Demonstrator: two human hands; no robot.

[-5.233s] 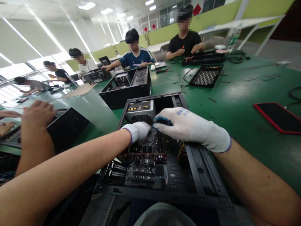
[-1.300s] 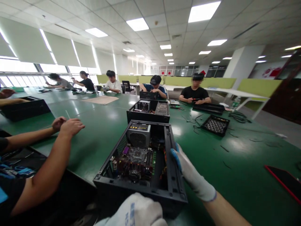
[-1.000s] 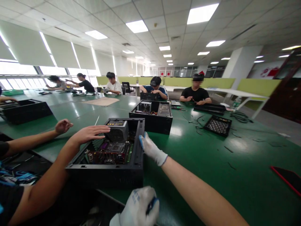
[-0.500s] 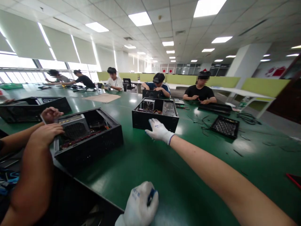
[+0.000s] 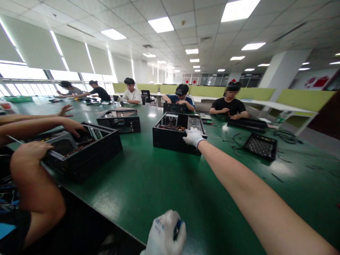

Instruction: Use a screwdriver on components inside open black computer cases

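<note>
An open black computer case [image 5: 170, 140], with a fan and coloured wires inside, lies on the green table [image 5: 138, 184] ahead of me. My right hand [image 5: 194, 137], in a white glove, reaches out to the front right part of this case; its fingers are bent over the top rim. At the bottom centre, my left hand [image 5: 168, 232], also gloved, is closed around a small dark and blue object [image 5: 176, 229]. Most of that object is hidden by the fingers. The left hand is apart from the case, near the table's front edge.
At the left, a co-worker's bare hands are at another open case [image 5: 92, 159]. A third case [image 5: 119, 122] stands farther back. A black tray [image 5: 260, 146], loose cables [image 5: 288, 136] and a dark panel [image 5: 247, 124] lie at the right. Several people sit across the table.
My right hand has moved from the case's front side to its top rim, its fingers now bent. The third case has shifted from the far left towards the middle. A co-worker's hand has entered the left case.
</note>
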